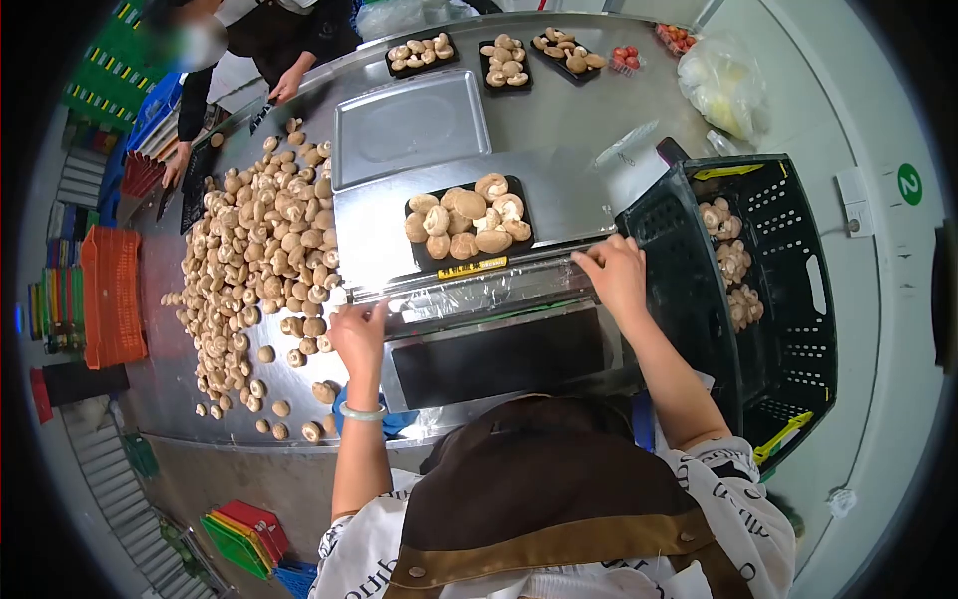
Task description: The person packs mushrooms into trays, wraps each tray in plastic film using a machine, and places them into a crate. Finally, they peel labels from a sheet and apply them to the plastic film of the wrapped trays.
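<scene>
A black tray (426, 262) filled with shiitake mushrooms (467, 205) sits on the metal plate of a wrapping machine, a yellow label (472, 268) along its near side. Just in front of it, clear cling film (489, 287) stretches across the machine's roller. My left hand (357, 334) pinches the film at its left end, with a bracelet on the wrist. At the right end, my right hand (617, 278) has thumb and fingers closed on the film edge. Below the film lies the machine's dark flat panel (499, 361).
Loose mushrooms (269, 240) are heaped on the left. A metal tray (409, 130) and several packed trays (506, 65) lie farther back. On the right stands a dark crate (788, 299) holding mushroom packs. Across the table, a co-worker's hands (289, 82) are near knives.
</scene>
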The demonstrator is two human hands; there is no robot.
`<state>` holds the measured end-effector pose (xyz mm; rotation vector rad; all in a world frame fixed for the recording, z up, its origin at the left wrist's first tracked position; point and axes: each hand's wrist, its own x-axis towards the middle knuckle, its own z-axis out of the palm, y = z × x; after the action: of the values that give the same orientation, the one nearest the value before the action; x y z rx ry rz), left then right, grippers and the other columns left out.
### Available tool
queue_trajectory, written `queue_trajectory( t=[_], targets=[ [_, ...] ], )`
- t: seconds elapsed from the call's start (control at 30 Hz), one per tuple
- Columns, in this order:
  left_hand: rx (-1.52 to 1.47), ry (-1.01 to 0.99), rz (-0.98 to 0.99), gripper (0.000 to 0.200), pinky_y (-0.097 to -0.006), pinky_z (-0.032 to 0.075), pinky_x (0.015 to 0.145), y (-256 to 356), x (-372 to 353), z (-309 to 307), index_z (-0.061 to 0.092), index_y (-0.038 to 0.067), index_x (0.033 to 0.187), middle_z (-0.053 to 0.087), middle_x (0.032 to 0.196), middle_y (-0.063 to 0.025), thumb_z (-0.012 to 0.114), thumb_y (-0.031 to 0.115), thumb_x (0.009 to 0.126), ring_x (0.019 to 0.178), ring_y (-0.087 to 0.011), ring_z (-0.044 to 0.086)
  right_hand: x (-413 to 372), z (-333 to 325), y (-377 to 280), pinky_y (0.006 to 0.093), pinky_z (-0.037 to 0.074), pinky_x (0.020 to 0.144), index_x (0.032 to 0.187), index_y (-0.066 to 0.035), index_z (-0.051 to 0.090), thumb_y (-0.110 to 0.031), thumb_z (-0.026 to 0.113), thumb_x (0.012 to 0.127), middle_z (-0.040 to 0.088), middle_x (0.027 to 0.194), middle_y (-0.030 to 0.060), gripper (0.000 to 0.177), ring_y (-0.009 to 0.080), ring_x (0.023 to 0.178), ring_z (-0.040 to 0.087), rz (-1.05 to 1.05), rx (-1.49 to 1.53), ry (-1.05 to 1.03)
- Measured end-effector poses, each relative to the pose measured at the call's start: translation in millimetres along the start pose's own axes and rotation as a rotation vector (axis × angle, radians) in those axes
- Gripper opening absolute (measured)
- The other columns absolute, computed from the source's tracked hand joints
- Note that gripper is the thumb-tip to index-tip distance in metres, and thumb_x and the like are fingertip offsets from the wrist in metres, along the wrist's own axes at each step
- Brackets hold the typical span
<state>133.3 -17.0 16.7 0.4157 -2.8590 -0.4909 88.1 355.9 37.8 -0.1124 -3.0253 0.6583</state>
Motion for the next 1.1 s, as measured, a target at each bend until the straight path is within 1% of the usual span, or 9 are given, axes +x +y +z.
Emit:
queue_trajectory(
  t=[0.2,0.4,0.53,0.6,0.67,0.73,0.8,0.93,1.1],
  targets=[
    [-0.141,-0.041,0.001,0.025,-0.0400,0.046,0.071,10,-7,42,0.069,0.001,0.080,0.064,0.076,-0.0135,0.072,0.026,0.079,0.074,-0.0299,0.059,-12,58,3,0.0397,0.041,0.080,0.076,-0.005,0.067,-0.030,0.068,0.081,0.064,0.082,0.0079,0.026,0.0279,0.086,0.058,-0.106,0.075,-0.037],
    [-1.348,-0.755,-0.434,0.017,-0.0250,0.037,0.063,12,37,-58,0.051,0.007,0.080,0.046,0.067,0.0003,0.057,0.018,0.092,0.063,-0.0137,0.043,-3,-14,17,0.0273,0.034,0.060,0.081,-0.005,0.050,-0.019,0.052,0.096,0.047,0.067,0.0034,0.020,0.0131,0.062,0.042,0.140,1.413,-0.487],
    [-1.686,-0.768,-0.107,0.016,-0.0297,0.045,0.074,34,88,-97,0.050,0.007,0.085,0.060,0.079,-0.0080,0.054,0.019,0.095,0.078,-0.0182,0.058,38,-56,-19,0.0304,0.037,0.068,0.082,-0.007,0.046,-0.023,0.047,0.099,0.053,0.075,0.0091,0.024,0.0186,0.071,0.047,-0.154,2.079,-0.434],
    [-1.799,-0.439,-0.152,0.018,-0.0330,0.047,0.086,71,110,-90,0.049,0.008,0.087,0.065,0.090,-0.0128,0.054,0.023,0.096,0.093,-0.0222,0.062,68,-59,-61,0.0365,0.043,0.084,0.088,-0.006,0.048,-0.021,0.048,0.099,0.062,0.088,0.0151,0.019,0.0254,0.090,0.057,0.051,2.005,0.006],
    [-1.616,-0.311,-0.031,0.017,-0.0339,0.043,0.097,89,138,-49,0.049,0.006,0.090,0.066,0.097,-0.0120,0.052,0.022,0.097,0.101,-0.0229,0.062,108,-30,-71,0.0390,0.039,0.099,0.093,-0.005,0.049,-0.019,0.047,0.099,0.065,0.104,0.0147,0.016,0.0274,0.108,0.057,-0.145,1.756,0.010],
    [-1.202,-0.222,0.121,0.018,-0.0346,0.048,0.088,71,163,23,0.049,0.004,0.092,0.066,0.091,-0.0112,0.046,0.020,0.099,0.094,-0.0230,0.063,141,18,-66,0.0396,0.044,0.090,0.095,-0.004,0.049,-0.021,0.047,0.099,0.067,0.102,0.0157,0.018,0.0308,0.101,0.061,-0.239,1.059,0.151],
    [-0.730,-0.346,0.122,0.018,-0.0369,0.050,0.076,51,166,77,0.049,0.003,0.096,0.064,0.084,-0.0112,0.042,0.019,0.099,0.084,-0.0225,0.064,162,68,-52,0.0443,0.047,0.078,0.098,-0.003,0.046,-0.023,0.049,0.097,0.065,0.095,0.0212,0.020,0.0396,0.092,0.061,-0.071,0.619,-0.075],
    [-0.581,-0.581,0.104,0.014,-0.0286,0.047,0.065,62,159,76,0.050,0.003,0.095,0.059,0.079,-0.0071,0.047,0.016,0.098,0.074,-0.0130,0.056,156,98,-45,0.0506,0.046,0.072,0.097,-0.004,0.048,-0.023,0.053,0.092,0.061,0.087,0.0267,0.020,0.0484,0.086,0.056,-0.206,0.440,-0.297],
    [-1.049,-0.781,-0.046,0.017,-0.0221,0.041,0.060,58,155,60,0.058,0.001,0.100,0.058,0.083,0.0003,0.053,0.016,0.096,0.069,-0.0076,0.048,141,79,-36,0.0360,0.046,0.082,0.108,-0.002,0.053,-0.028,0.056,0.093,0.062,0.097,0.0141,0.030,0.0310,0.089,0.060,-0.112,0.737,-0.434]
  ],
)
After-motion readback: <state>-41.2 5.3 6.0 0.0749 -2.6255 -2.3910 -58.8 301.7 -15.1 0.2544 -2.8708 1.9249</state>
